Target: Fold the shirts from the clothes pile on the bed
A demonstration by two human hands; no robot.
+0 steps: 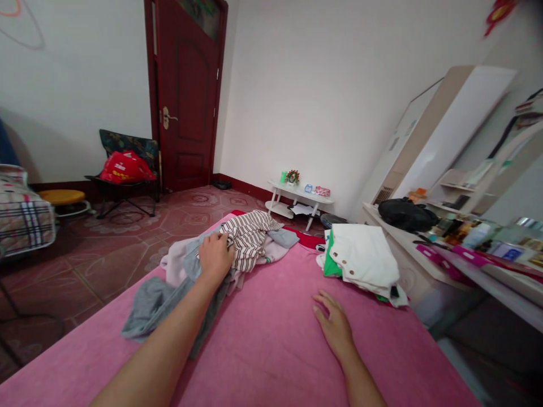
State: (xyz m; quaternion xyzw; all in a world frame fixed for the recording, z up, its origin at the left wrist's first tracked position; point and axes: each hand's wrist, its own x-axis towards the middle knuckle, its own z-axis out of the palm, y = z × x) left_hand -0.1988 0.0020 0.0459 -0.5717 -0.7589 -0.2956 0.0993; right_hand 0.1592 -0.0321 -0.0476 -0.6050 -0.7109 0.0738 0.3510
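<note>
My left hand (215, 255) is on a heap of loose clothes on the pink bed cover (271, 350). Its fingers are curled into the edge of a white shirt with dark stripes (250, 237). Grey pants (155, 308) stick out under that forearm, and a pale pink garment (175, 263) shows beside them. My right hand (333, 322) hovers over or rests on the cover, fingers apart and holding nothing. Just beyond it is a neat stack of folded clothes, topped by a white garment with buttons (365, 254); green cloth (331, 263) peeks out at its side.
A low white table (297, 194) with small items stands past the bed's end. On the right is a dressing table (424, 254) crowded with bottles and a black bag (407, 213). A folding chair (127, 138) holding a red bag (126, 168) stands near the dark red door (190, 102).
</note>
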